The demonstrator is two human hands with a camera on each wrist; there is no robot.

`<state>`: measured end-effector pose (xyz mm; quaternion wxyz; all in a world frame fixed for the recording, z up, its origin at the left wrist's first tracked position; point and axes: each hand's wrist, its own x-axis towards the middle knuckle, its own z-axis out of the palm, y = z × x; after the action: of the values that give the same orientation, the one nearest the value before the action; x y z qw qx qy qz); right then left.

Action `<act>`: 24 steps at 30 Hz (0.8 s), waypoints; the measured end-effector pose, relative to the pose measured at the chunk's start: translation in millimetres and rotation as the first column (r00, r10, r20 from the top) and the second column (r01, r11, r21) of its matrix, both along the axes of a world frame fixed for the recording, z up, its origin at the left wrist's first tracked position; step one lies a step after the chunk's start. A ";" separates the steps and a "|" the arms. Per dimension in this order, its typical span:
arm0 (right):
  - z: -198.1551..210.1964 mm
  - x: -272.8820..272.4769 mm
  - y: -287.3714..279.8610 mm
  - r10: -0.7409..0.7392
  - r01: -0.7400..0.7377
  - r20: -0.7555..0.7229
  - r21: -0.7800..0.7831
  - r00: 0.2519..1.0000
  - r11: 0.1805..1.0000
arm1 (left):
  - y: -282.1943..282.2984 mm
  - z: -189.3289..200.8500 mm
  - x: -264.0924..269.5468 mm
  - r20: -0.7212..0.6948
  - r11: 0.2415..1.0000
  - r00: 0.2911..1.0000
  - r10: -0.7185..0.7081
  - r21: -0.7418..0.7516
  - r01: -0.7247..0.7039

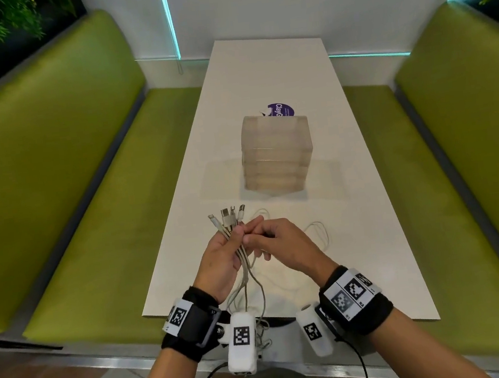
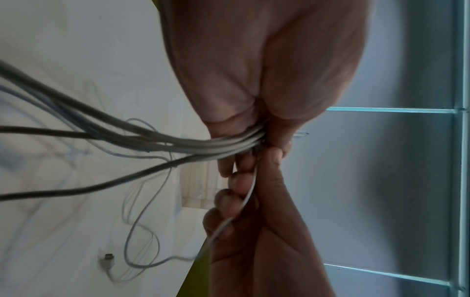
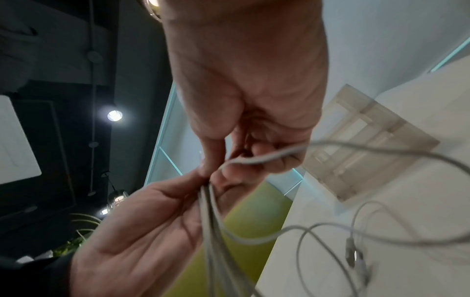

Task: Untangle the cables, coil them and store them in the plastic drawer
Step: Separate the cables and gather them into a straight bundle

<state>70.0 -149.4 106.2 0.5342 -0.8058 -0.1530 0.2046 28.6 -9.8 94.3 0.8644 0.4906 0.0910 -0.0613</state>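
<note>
Left hand (image 1: 223,255) grips the cables (image 1: 244,261) bunched; right hand (image 1: 282,241) pinches one strand. Nothing coiled; drawer (image 1: 277,154) beyond the hands looks shut.

The cables (image 1: 242,253) were white, the plastic drawer (image 1: 277,154) translucent beige, and the benches (image 1: 62,166) beside it green.

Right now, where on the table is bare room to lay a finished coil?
Bare table shows behind the drawer unit, past the purple sticker, and in strips along both of its sides. It is crowded near the front: loose cables loop beside the right hand, and the left hand grips the bundle.
</note>
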 end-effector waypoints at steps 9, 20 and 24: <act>-29.4 24.5 -55.0 0.309 -0.287 -0.018 -0.420 0.951 0.861 | 47.7 7.9 9.7 0.032 0.935 0.948 0.317 -0.178 -0.307; -23.3 31.2 -74.7 0.198 -0.211 -0.073 -0.299 0.977 0.931 | 82.5 9.7 5.1 0.076 0.886 0.892 0.446 -0.179 -0.428; -9.1 12.5 -58.3 0.384 -0.428 -0.240 -0.169 0.891 0.888 | 73.7 10.6 7.9 0.075 0.904 0.909 0.411 -0.167 -0.395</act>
<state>82.5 -207.8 97.1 0.4007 -0.7842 -0.2412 0.4077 36.5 63.8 104.9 0.8961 0.3982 0.1386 0.1388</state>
